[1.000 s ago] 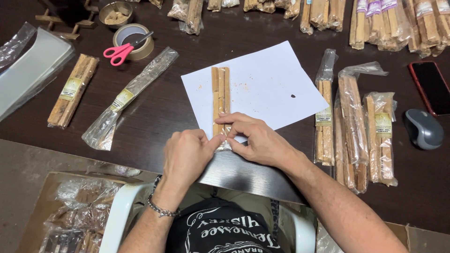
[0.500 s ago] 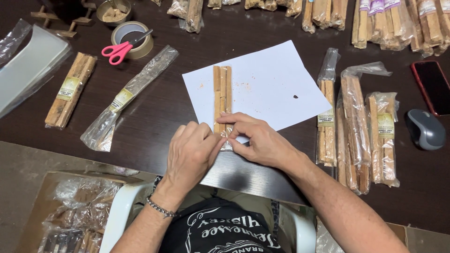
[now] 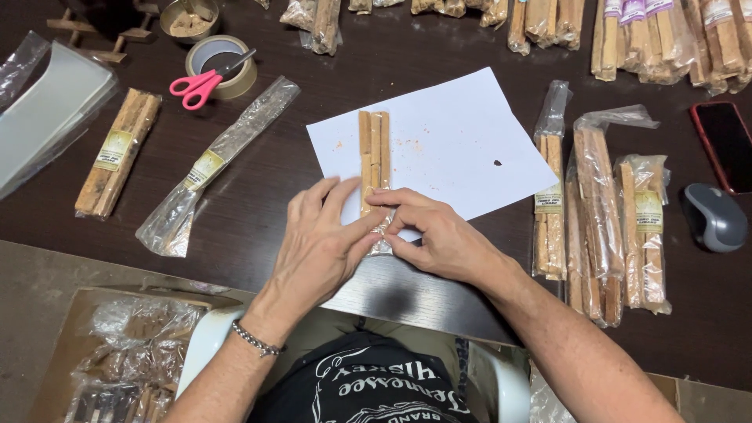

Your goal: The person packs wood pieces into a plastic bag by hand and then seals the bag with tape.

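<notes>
A clear bag of wooden sticks (image 3: 374, 153) lies upright on a white sheet of paper (image 3: 454, 141) in the middle of the dark table. My left hand (image 3: 321, 243) and my right hand (image 3: 435, 235) meet at the bag's near end, fingers pinching the plastic there. The bag's lower end is hidden under my fingers. A bracelet sits on my left wrist.
Pink scissors (image 3: 200, 82) rest on a tape roll (image 3: 227, 66) at the back left. A filled labelled bag (image 3: 117, 153) and a nearly flat one (image 3: 211, 168) lie left. Several filled bags (image 3: 603, 211) lie right, beside a phone (image 3: 724, 145) and a mouse (image 3: 713, 218). A box of bags (image 3: 125, 360) stands lower left.
My hands have stayed at the bag's near end; the left hand's fingers have shifted slightly over the plastic. The bag has not moved.
</notes>
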